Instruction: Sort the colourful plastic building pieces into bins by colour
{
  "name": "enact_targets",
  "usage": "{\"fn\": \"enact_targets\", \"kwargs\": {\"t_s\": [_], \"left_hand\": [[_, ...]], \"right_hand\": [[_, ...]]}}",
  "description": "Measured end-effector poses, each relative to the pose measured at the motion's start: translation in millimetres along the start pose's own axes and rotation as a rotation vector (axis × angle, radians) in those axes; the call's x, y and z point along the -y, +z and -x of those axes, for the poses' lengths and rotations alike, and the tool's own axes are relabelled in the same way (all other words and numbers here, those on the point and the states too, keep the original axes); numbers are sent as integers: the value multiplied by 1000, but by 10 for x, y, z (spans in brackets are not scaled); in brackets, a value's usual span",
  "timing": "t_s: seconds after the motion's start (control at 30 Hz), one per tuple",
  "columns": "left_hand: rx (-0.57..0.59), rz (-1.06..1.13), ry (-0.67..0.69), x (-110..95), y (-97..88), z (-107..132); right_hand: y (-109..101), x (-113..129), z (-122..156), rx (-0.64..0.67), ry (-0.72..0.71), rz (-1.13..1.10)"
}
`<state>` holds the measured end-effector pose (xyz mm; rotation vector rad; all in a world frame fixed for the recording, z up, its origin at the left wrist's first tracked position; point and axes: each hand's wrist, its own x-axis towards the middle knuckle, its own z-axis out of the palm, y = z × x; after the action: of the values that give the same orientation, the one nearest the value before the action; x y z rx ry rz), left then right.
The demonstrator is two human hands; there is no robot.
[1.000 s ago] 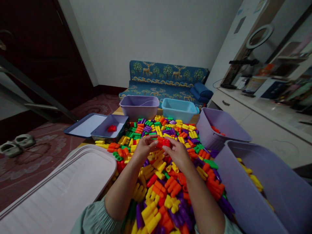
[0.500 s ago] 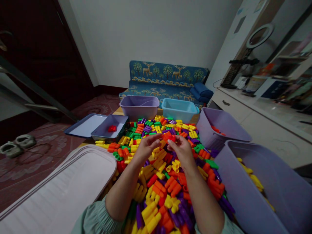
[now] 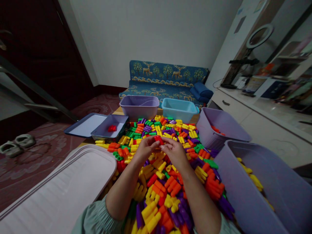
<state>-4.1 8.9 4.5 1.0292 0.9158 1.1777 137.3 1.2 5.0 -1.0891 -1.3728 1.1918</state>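
A red plastic building block (image 3: pixel 159 140) is pinched between my two hands, above the middle of a wide heap of coloured blocks. My left hand (image 3: pixel 146 148) grips its left side with curled fingers. From the right, my right hand (image 3: pixel 174 151) closes on the same block, its fingertips nearly meeting the left ones. Fingers hide much of the block's shape. Beneath and around both forearms lie loose blocks (image 3: pixel 151 214) in yellow, orange, red, purple and green, many of them joined tubes.
An open tin (image 3: pixel 97 134) with a red block (image 3: pixel 112 128) stands at the left. Behind the heap are a purple bin (image 3: pixel 139 112) and a blue bin (image 3: pixel 180 112). Two purple bins (image 3: pixel 215 143), (image 3: pixel 240 182) holding blocks line the right. Pale lids (image 3: pixel 73 185) lie at front left.
Both hands have shifted slightly left, the right one more so, bringing them closer together. Orange showed beside the red between my fingers before; now only red is visible there.
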Motion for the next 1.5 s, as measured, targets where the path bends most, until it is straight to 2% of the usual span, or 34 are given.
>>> {"fn": "enact_targets", "kwargs": {"t_s": [0.13, 0.27, 0.4, 0.5, 0.63, 0.73, 0.8, 0.87, 0.93, 1.03, 1.1, 1.27, 1.4, 1.5], "left_hand": [[-38, -19, -1, -7, -23, 1], [-50, -68, -65, -27, -45, 7], [-89, -78, -115, 2, -84, -12], [-111, -75, -114, 43, -104, -26], [-96, -82, -111, 70, -112, -28], [-103, -83, -100, 68, -115, -27], [-112, -72, -103, 62, -112, -25], [-110, -52, -115, 52, -100, -19], [-79, -25, -118, 42, -82, -8], [-2, 23, -113, 35, -62, 2], [12, 60, -114, 37, -64, -3], [48, 97, -135, 12, -85, -7], [69, 80, -120, -28, -82, 28], [-11, 110, -132, -13, -92, 24]], "right_hand": [[-48, -46, -24, 33, -69, 195], [-231, 34, -25, 33, -147, 534], [-373, 167, 35, -6, -56, 985], [-325, 181, 85, 31, 11, 1174], [-206, 94, 108, 84, 23, 1232], [-249, 45, 73, 30, 9, 1185], [-313, 38, 29, -67, -41, 1064], [-340, 41, -16, -195, -89, 838], [-292, 43, -46, -256, -102, 543], [-123, 32, -59, -186, -60, 161], [-24, 16, -61, -152, -43, 21], [17, -26, -88, -202, -62, -15], [15, -41, -99, -81, -36, -28], [40, -53, -96, -14, -97, -6]]}}
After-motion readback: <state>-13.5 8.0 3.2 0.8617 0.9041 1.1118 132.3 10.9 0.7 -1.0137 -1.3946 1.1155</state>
